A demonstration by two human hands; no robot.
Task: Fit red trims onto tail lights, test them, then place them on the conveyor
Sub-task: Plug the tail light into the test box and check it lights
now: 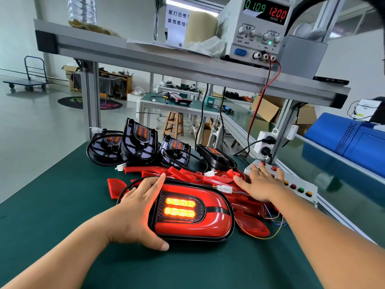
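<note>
**Lit tail light held on the desk, other hand on the button box**

Nearest, the tail light [193, 213] lies face up on the green desk [62, 195], about midway between the desk's left and right edges. Its long axis runs left to right, with the right end swung slightly toward the near edge. The glossy red trim [218, 224] is seated on it, wrapping the rounded right end and both long sides inside a black rim. A dark lens at the left end shows two amber bars glowing brightly, with a red glow around them.

The left hand [137, 207] grips the light's left end. Its fingers [158, 180] hook over the far edge and the thumb curls under the near edge, with the forearm coming in from the near left.

A white connector [226, 188] with thin coloured wires sits at the light's far right corner.

The right hand [260, 184] reaches out palm down, fingers straight and spread, holding nothing. It rests on the white button box [300, 184] at the desk's right edge, fingertips among the red buttons.

Just beyond the light lies a heap of loose red trims [183, 174]. Behind that, along the far edge, is a row of black untrimmed tail lights [139, 142], some propped upright.

The green conveyor [302, 130] runs past the right edge. On the shelf above, the power supply [258, 28] reads 0.109 and 12.00.
</note>
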